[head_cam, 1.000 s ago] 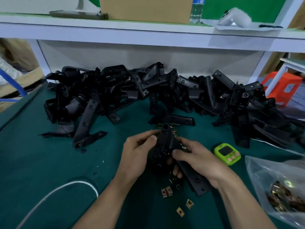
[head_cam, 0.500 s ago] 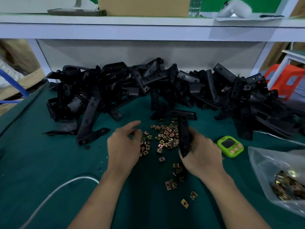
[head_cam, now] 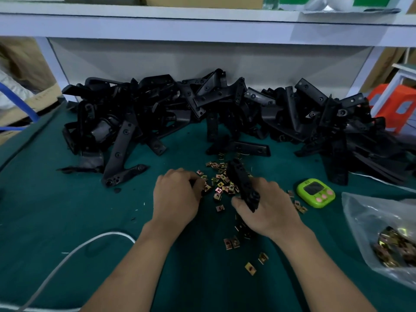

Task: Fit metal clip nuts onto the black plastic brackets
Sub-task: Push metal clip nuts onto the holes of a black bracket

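Observation:
My right hand (head_cam: 269,209) grips a black plastic bracket (head_cam: 242,182) that stands tilted over a scatter of brass-coloured metal clip nuts (head_cam: 219,183) on the green mat. At the left edge of that scatter my left hand (head_cam: 176,197) has its fingers curled down onto a clip nut (head_cam: 206,188); the fingertips hide how it is held. More loose clip nuts (head_cam: 231,243) lie nearer to me between my forearms.
A long heap of black brackets (head_cam: 202,109) fills the back of the green table (head_cam: 56,221). A green timer (head_cam: 315,192) sits to the right, and a clear bag of clip nuts (head_cam: 391,246) beyond it. A white cable (head_cam: 67,255) crosses the front left.
My left hand let go of the bracket and dropped to the clip nuts, its fingers now curled on one. My right hand keeps the bracket, now tilted over the pile.

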A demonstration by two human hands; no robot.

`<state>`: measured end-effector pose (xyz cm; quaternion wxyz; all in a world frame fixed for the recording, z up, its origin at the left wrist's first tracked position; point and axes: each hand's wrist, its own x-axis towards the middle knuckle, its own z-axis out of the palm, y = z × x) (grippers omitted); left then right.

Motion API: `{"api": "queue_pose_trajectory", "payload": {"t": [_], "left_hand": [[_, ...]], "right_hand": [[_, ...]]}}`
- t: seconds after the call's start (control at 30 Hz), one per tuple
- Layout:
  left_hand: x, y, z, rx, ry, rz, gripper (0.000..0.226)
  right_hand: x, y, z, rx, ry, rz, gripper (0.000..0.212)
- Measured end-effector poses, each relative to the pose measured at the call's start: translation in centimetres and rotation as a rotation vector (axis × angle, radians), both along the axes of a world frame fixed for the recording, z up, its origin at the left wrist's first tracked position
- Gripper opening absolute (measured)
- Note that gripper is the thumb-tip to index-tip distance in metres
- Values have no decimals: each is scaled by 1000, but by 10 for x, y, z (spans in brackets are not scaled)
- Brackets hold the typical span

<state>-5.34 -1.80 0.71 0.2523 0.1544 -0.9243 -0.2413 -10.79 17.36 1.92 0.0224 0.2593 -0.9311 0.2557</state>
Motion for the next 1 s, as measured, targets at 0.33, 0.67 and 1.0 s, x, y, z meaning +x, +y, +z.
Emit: {"api": "queue_pose_trajectory", "payload": {"t": [0.33, 0.67, 1.0], "left_hand": [[-2, 1, 9, 213, -46, 181, 17], [4, 27, 16, 574, 119, -404, 56], [0, 19, 15, 729, 172, -148, 30]], "right_hand": [[-17, 13, 9, -247, -313, 34, 39], [-4, 7, 20, -213, -124, 146, 39], [-3, 10, 25, -441, -474, 193, 34]]}}
